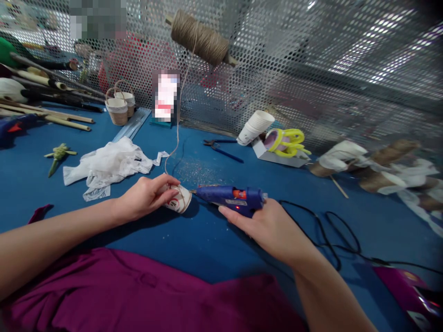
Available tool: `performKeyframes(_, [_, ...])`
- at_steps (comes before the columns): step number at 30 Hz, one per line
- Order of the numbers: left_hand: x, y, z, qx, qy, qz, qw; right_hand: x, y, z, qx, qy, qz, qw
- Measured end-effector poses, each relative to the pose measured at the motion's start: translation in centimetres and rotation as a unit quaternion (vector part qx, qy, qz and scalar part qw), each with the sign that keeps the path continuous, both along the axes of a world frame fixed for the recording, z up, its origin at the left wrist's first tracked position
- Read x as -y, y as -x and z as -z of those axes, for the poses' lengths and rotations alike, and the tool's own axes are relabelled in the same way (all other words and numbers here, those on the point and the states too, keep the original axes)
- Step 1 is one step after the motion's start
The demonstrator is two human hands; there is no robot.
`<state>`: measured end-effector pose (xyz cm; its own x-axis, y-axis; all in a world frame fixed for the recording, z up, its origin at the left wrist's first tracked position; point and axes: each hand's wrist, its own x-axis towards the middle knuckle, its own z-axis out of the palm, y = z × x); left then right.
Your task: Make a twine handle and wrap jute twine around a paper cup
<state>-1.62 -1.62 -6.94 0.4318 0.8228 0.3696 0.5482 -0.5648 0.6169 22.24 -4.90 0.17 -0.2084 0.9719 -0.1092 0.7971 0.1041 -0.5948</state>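
Observation:
In my left hand (148, 196) a small white paper cup (180, 203) lies on its side, its rim facing right. A strand of twine (178, 133) runs down to the cup from a brown spool (200, 38) mounted on the mesh. My right hand (266, 228) is wrapped around a blue glue gun (230, 197) with a small red light lit. The gun's nozzle points left and meets the cup near its rim; whether they touch I cannot tell.
White lace (114, 161) lies to the left. Behind are pliers (224, 150), stacked paper cups (255, 127), yellow-handled scissors (287, 142) and two small baskets (116, 110). A black cord (321, 235) loops at right, near twine-wrapped cups (332, 159). A perforated metal screen (294, 55) bounds the blue table (194, 249).

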Motion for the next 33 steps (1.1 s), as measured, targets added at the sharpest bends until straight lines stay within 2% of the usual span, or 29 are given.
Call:
performKeyframes(10, [0.0, 0.1, 0.3, -0.007, -0.003, 0.000, 1.000, 0.0, 0.2, 0.2, 0.002, -0.003, 0.013, 1.000])
performKeyframes(19, [0.0, -0.1, -0.1, 0.000, 0.006, -0.009, 1.000, 0.5, 0.4, -0.5, -0.016, -0.030, 0.014, 0.999])
performKeyframes(28, [0.1, -0.1, -0.6, -0.035, 0.006, -0.016, 0.999, 1.0, 0.5, -0.5, -0.072, 0.046, 0.002, 0.996])
performKeyframes(33, [0.1, -0.1, -0.7, -0.034, 0.014, -0.016, 0.999, 1.1, 0.5, -0.4, -0.066, 0.053, 0.006, 0.996])
